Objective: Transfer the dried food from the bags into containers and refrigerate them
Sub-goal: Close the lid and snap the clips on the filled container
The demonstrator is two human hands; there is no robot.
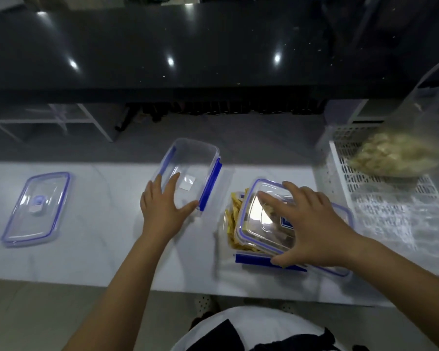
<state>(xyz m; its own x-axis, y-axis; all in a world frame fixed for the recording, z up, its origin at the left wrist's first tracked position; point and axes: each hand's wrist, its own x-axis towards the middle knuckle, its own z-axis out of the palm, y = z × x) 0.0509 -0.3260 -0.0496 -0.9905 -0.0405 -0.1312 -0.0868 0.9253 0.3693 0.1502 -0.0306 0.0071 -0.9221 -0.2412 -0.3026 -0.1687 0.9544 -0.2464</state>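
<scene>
Hands on two containers.
My right hand [312, 224] grips a lid [261, 221] tilted over yellow strips [232, 219]; my left hand [162, 211], fingers spread, touches the empty container [190, 171].

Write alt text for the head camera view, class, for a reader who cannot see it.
A person's right hand holds a clear blue-rimmed lid tilted over a container of yellow dried food strips, while the left hand touches an empty clear container on the white counter. Another lid lies far left; a bag of pale food sits in a white basket at right.
</scene>
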